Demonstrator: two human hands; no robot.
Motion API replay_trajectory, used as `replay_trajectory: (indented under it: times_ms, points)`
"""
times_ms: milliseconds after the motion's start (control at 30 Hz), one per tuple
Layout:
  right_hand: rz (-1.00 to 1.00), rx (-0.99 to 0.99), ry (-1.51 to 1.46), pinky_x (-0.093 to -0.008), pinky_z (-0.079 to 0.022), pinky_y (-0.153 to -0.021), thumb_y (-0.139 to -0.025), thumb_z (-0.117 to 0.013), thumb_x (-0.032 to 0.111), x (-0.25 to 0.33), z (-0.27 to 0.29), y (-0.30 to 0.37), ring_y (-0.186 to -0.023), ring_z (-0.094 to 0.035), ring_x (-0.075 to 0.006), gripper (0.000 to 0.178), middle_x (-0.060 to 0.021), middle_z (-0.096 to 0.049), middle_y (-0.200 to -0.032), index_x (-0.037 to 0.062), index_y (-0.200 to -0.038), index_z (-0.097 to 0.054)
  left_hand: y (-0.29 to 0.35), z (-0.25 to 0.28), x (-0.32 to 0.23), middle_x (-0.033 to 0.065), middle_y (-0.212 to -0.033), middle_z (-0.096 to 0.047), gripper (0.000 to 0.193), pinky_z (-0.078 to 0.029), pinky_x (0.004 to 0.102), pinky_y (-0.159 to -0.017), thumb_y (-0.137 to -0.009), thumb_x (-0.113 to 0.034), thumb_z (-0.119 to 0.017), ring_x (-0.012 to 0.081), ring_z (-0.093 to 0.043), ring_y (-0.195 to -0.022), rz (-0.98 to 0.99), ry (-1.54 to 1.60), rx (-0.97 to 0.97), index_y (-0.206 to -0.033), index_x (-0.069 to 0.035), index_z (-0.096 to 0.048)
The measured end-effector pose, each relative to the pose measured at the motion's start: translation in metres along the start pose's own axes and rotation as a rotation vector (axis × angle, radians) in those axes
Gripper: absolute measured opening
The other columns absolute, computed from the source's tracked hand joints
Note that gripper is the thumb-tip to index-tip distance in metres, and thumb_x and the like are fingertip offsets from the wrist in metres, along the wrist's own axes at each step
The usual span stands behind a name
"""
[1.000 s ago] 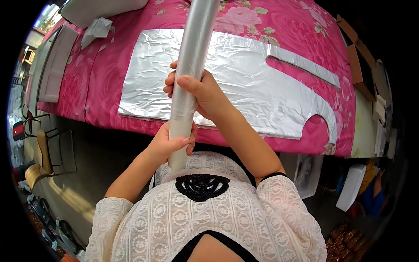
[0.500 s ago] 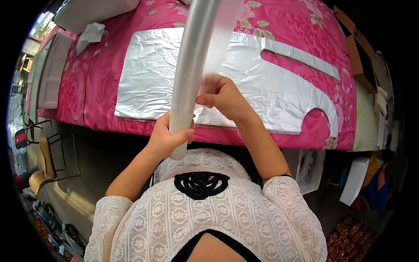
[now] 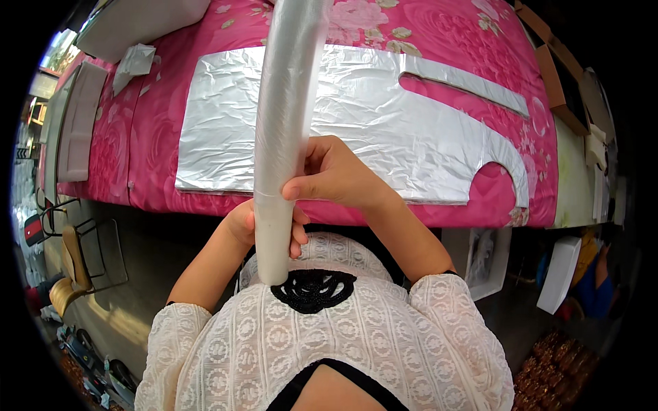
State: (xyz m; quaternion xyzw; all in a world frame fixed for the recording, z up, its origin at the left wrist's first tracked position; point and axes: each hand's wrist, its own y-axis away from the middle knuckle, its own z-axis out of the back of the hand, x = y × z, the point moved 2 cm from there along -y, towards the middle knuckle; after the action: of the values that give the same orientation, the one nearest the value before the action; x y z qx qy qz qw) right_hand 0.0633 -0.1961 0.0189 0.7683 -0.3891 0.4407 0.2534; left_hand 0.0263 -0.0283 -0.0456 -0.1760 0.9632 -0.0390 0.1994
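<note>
A long roll of clear plastic film (image 3: 284,103) stands tilted away from me, its bare pale core end close to my chest. My left hand (image 3: 238,222) is wrapped round the roll near that lower end, with the fingertips showing on its right side. Higher up, my right hand (image 3: 343,175) is closed against the roll's right side, thumb on the film; the other fingertips are partly hidden behind it. Beneath and beyond lies a stack of crinkled silver bag-like sheets (image 3: 404,144) with curved cut-outs at the right end. The roll covers part of the stack.
A pink floral cloth (image 3: 157,123) covers the table. White boxes (image 3: 137,24) and crumpled white paper (image 3: 137,60) are at the left. Brown cartons (image 3: 562,89) stand along the right edge. A white bin (image 3: 490,270) sits below the table; a chair (image 3: 74,264) is at the left.
The roll has come closer to me and slightly left. My right hand has moved down and left against it, and the film that hung out to the right now lies close to the roll.
</note>
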Motion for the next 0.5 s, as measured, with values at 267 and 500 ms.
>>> replay_trajectory:
  times_ms: [267,500]
  points:
    - [-0.204,-0.392,0.569,-0.0280,-0.045,-0.055,-0.068,-0.077,0.033,-0.046,0.007,0.008,-0.057,-0.055,-0.0115,0.047,-0.0044,-0.058,-0.063,-0.0031,-0.096,-0.065,-0.013,0.008,-0.010,0.0069,-0.086,-0.056,0.051,-0.046,0.0251,-0.058,-0.093,-0.048,-0.039,0.0105,-0.056,-0.070,-0.296,-0.730,-1.028,-0.111,-0.002,-0.052]
    - [-0.231,-0.386,0.263,-0.0208,-0.047,-0.061,-0.083,-0.069,0.030,-0.037,0.073,0.012,-0.075,-0.055,-0.0088,0.052,-0.0048,-0.061,-0.090,-0.0031,-0.120,-0.053,0.023,-0.013,0.002,0.0041,-0.074,-0.058,0.036,-0.047,0.0261,-0.056,-0.089,-0.031,-0.060,0.0108,-0.056,-0.064,0.249,-0.947,-1.153,-0.104,0.001,-0.055]
